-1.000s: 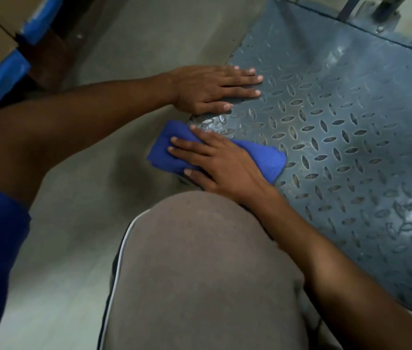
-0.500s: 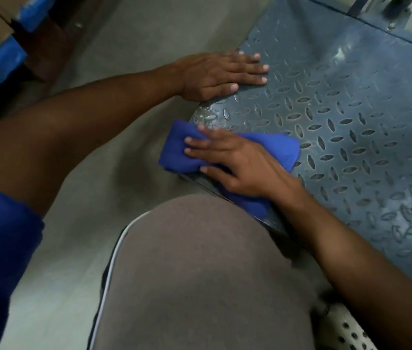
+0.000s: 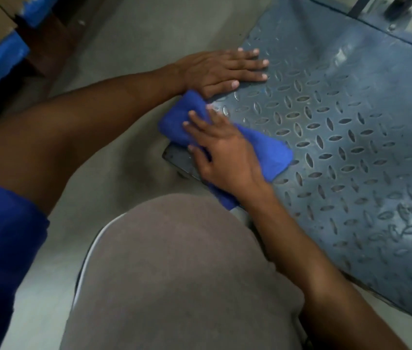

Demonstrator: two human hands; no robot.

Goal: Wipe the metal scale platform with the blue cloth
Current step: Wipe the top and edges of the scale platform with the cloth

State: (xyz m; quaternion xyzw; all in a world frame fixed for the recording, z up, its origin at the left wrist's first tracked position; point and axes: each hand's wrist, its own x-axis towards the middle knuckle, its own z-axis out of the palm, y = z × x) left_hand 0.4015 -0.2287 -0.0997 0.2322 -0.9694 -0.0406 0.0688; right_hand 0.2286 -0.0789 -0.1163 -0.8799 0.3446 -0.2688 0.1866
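Note:
The metal scale platform is a grey-blue tread plate lying low on the floor, filling the right half of the view. A folded blue cloth lies over the platform's near left corner and hangs a little over its edge. My right hand presses flat on the cloth with straight, spread fingers pointing left. My left hand rests flat on the platform's left edge just beyond the cloth, fingers straight and pointing right, almost touching the cloth's far end.
My bent knee in grey-brown trousers fills the bottom centre, close to the platform's near edge. Grey concrete floor lies to the left. Cardboard boxes with blue tape stand at the far left. Metal frame bars rise behind the platform.
My right hand has slid the cloth along the platform's near left corner toward my left hand; the cloth's far end now lies by the left thumb. My left hand has stayed flat in place.

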